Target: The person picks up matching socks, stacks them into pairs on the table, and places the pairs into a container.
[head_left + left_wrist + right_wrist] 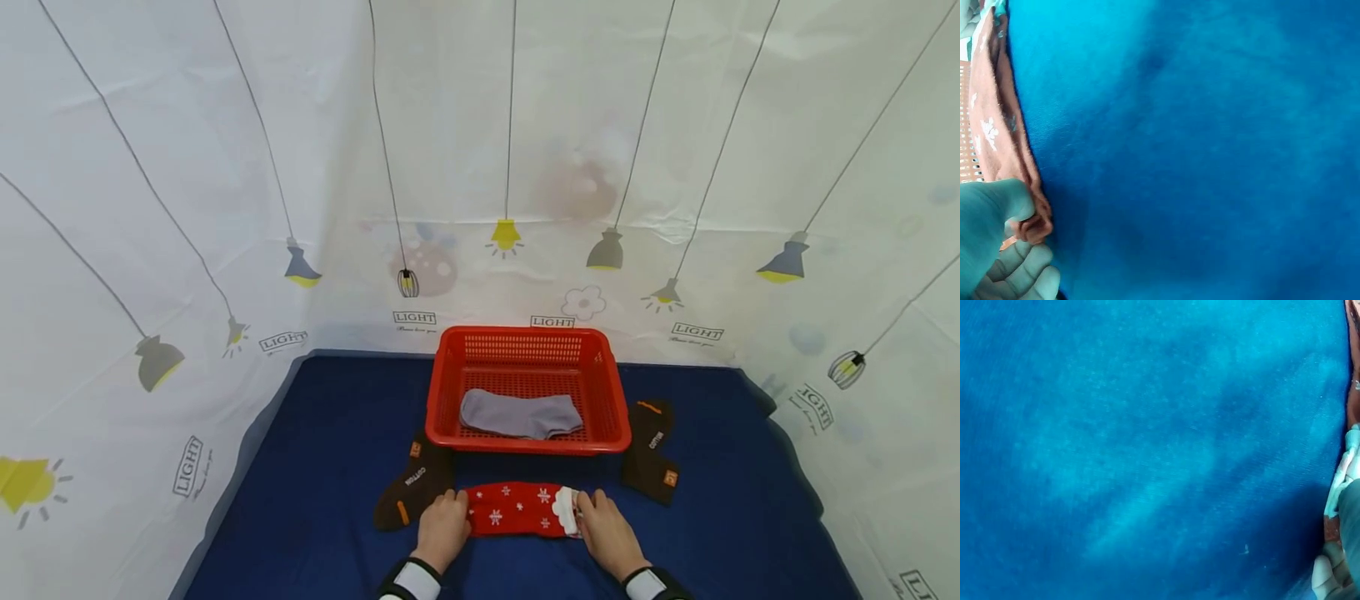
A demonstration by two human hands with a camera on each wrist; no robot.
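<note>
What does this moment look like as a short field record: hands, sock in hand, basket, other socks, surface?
left hand: pinches the left end of the red sock
right hand: grips the sock's white end
red sock: flat on the blue cloth, in front of the basket
basket: red, holds a grey sock
brown socks: one left of the basket, one right

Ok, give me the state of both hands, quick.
Left hand: pinching the left end of the red sock.
Right hand: gripping the sock's white cuff end.
</note>
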